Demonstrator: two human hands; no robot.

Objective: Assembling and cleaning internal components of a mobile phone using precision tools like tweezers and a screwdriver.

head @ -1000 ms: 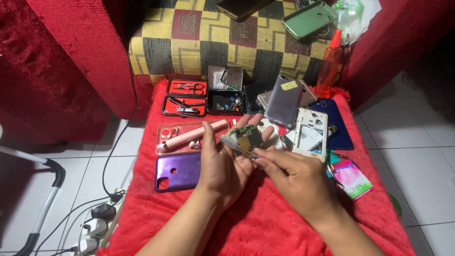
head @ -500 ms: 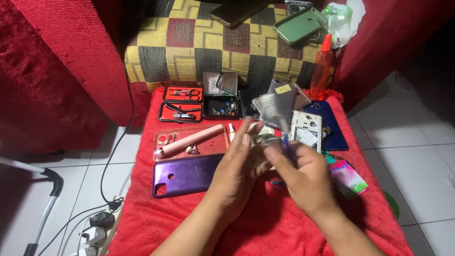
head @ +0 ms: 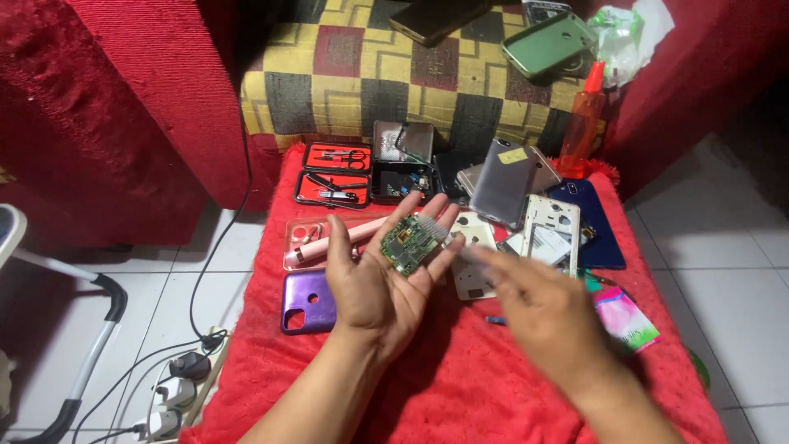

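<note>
My left hand (head: 374, 292) is palm up over the red cloth (head: 460, 386), and a small green circuit board (head: 408, 244) lies across its fingers. My right hand (head: 542, 316) hovers just right of the board, back up and motion-blurred, with its fingertips pointing toward the board. Whether it holds anything is unclear. A purple phone case (head: 306, 300) lies beside my left wrist. A white phone frame (head: 552, 230) lies beyond my right hand.
On the cloth are a pink tool in a clear tray (head: 316, 238), a red tool kit (head: 333, 173), a grey back cover (head: 501, 181), and a blue cover (head: 596, 218). An orange spray bottle (head: 583, 123) stands at the checkered cushion (head: 370, 74). A power strip (head: 177, 386) lies on the floor at left.
My hands were together over the board. Now my left palm has opened flat with the board on it, and my right hand has drawn away to the right.
</note>
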